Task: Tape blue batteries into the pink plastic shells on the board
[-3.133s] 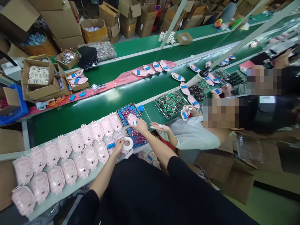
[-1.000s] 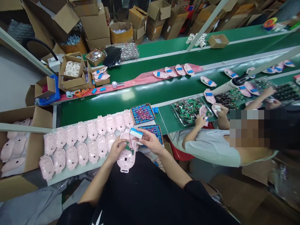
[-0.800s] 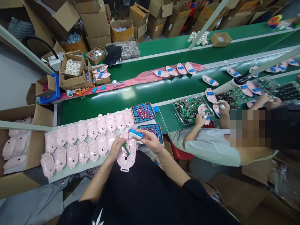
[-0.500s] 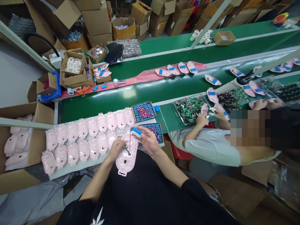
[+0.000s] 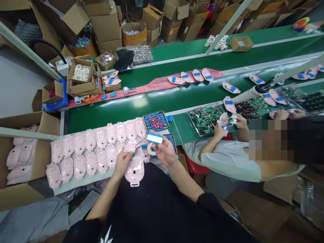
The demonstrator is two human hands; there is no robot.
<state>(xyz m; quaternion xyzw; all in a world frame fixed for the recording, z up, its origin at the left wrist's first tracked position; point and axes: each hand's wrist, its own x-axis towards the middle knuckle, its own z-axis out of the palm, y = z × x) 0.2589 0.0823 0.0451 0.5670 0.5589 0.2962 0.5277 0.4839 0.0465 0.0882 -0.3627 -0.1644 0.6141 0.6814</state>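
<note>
Here, blue white-taped battery (image 5: 154,138) between closed right fingers (image 5: 164,145) — pink oval shell (image 5: 135,169) within closed left fingers (image 5: 124,157).

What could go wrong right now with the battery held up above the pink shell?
The thin wires from the battery in your right hand to the small green board look nearly taut, so lifting further may strain their joints. The pink shell in your left hand hangs past the edge of the bench, and a loose grip could drop it. The rows of empty shells lie close beside that hand and could get knocked.
</note>
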